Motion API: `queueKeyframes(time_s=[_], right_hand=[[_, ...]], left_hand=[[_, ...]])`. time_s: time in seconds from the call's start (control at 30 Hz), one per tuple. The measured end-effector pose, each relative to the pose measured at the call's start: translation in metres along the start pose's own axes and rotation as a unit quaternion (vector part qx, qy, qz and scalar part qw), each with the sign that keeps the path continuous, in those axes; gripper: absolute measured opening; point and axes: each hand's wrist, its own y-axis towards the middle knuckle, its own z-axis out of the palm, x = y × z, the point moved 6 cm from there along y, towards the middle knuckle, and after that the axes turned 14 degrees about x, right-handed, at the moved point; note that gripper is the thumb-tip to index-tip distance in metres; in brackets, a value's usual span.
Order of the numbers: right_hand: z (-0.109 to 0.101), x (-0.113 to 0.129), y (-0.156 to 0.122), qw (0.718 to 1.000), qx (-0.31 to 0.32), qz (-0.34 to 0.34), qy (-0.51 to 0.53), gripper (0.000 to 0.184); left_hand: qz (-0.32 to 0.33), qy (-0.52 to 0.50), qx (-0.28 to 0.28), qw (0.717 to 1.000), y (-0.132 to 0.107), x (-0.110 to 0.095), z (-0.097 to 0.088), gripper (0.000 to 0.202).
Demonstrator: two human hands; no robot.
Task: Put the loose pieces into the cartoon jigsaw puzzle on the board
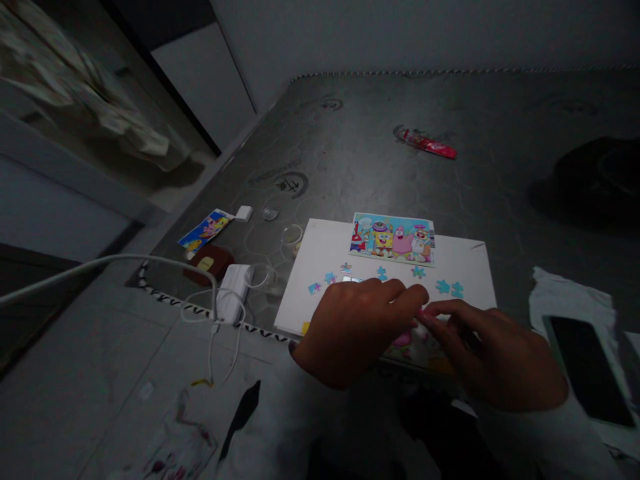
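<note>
Two pale sleeves (550, 440) reach in from below, wrists bent inward. The left hand (367, 327), knuckles up, curls its fingers; whether they grip is hidden. The right hand (495, 357) pinches a small pink piece (424, 314) where both hands meet, above the white board (325, 247). Seven jigsaw pieces (419, 272) show whole on the board, spread below one picture card (393, 240). Grey mat (360, 167) runs on beyond the board's far edge; one phone (590, 367) lies just beside the right hand.

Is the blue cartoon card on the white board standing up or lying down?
Lying down: the blue rectangular cartoon card rests flat on the white rectangular board, picture facing up.
</note>
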Motion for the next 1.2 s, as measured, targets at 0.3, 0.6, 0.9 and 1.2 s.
queueKeyframes(time_s=[0.3,0.6,0.9,1.2], right_hand=[[-0.0008,-0.0013,-0.0009,1.0,-0.007,0.002,0.007,0.043],[0.0015,-0.003,-0.0001,0.999,-0.004,-0.015,-0.036,0.041],[0.0039,-0.0004,0.0009,0.995,-0.016,-0.062,-0.079,0.027],[0.006,-0.001,-0.0004,0.987,-0.014,-0.102,-0.122,0.023]], left_hand=[[-0.006,0.01,0.004,1.0,0.0002,-0.0002,-0.0033,0.013],[-0.009,0.025,-0.001,1.0,-0.0002,0.0009,-0.0039,0.013],[-0.009,0.036,0.004,0.999,-0.0004,0.0015,-0.0033,0.023],[-0.004,0.029,-0.007,1.0,-0.0017,0.0021,-0.0038,0.029]])
